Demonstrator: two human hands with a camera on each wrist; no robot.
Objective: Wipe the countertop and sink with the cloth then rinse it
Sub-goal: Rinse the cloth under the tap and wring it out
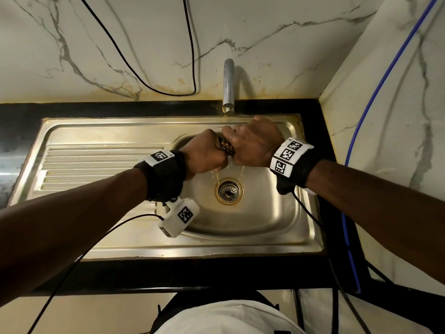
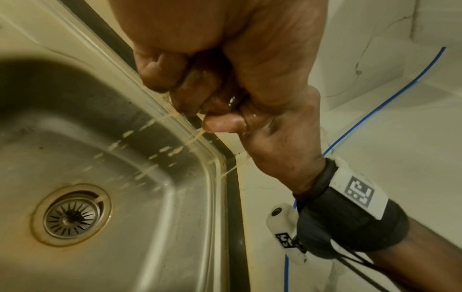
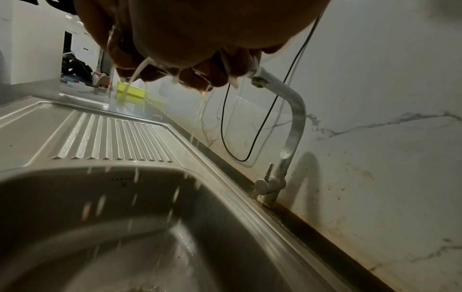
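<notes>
Wringing step, near the end of the job. Both hands up over the sink bowl [image 1: 277, 213], just under the tap [image 1: 228, 85]. Left hand [image 1: 204, 153] clenched tight round one end of the cloth [image 1: 226, 147]. Right hand [image 1: 255, 143] clenched tight round the other end. Fists pressed close, knuckle to knuckle, with only a small brown patterned bit of the cloth showing between them. Cloudy, yellowish water squeezed out below, falling in thin strings and drops into the bowl toward the drain [image 1: 228, 191]. Seen from the left wrist too: wet fingers [image 2: 220, 120] curled hard, drips streaking down past them. Hard to tell whether water was coming out of the tap.

Ribbed draining board [image 1: 96, 162] on the left, part of the same steel sink. Black tabletop [image 1: 168, 273] all around it. Black cable [image 1: 192, 56] hanging on the marble wall [image 1: 289, 44] at the far side, blue cable [image 1: 385, 75] on the right.

Judged from the dirty colour of the water, rinsing probably not finished. Next move likely more clean water on the cloth, then another hard twist, hands turned opposite ways, kept low over the bowl to stop splashes on the wiped tabletop.
</notes>
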